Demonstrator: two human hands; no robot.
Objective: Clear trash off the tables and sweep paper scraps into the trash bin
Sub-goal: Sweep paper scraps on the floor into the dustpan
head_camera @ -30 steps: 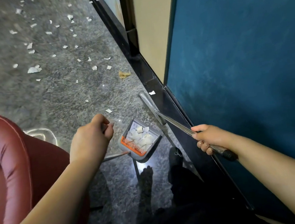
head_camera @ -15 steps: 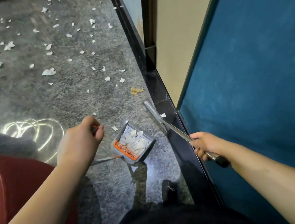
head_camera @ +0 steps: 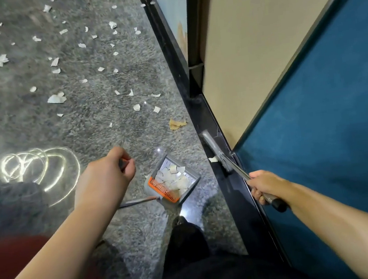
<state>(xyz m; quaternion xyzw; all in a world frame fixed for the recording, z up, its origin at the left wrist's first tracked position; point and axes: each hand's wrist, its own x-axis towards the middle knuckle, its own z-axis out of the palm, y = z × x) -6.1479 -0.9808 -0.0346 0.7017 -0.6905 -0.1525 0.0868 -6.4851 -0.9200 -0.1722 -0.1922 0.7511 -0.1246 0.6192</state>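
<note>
While the left hand (head_camera: pixel 106 174) curls its fingers round the top of a thin metal handle at centre left of the frame, the grey dustpan (head_camera: pixel 172 182) at the foot of that handle sits at lower centre on the speckled grey floor (head_camera: pixel 98 126). Inside the dustpan lies a heap of white paper scraps (head_camera: pixel 171 178), piled against an orange comb strip (head_camera: pixel 162 189) along its lower left edge. Part of the pan's pale bottom shows at its upper right side.

To the right of centre, the right hand (head_camera: pixel 265 187) is wrapped tightly round the metal stick of a broom (head_camera: pixel 227 157), just above the stick's black end cap. The broom head rests on the dark strip (head_camera: pixel 208 117) that runs along the base of the wall, and one white scrap (head_camera: pixel 213 159) lies touching the head on its left side.

Many more white scraps (head_camera: pixel 56 99) are scattered over the floor across the upper left and upper centre of the frame, well apart from the dustpan. A single tan scrap (head_camera: pixel 176 124) lies near the dark strip, above the pan. A blue panel (head_camera: pixel 325 110) fills the right side, with a beige panel (head_camera: pixel 258 37) above it. A dark red seat (head_camera: pixel 8 265) shows at lower left. No trash bin appears anywhere.
</note>
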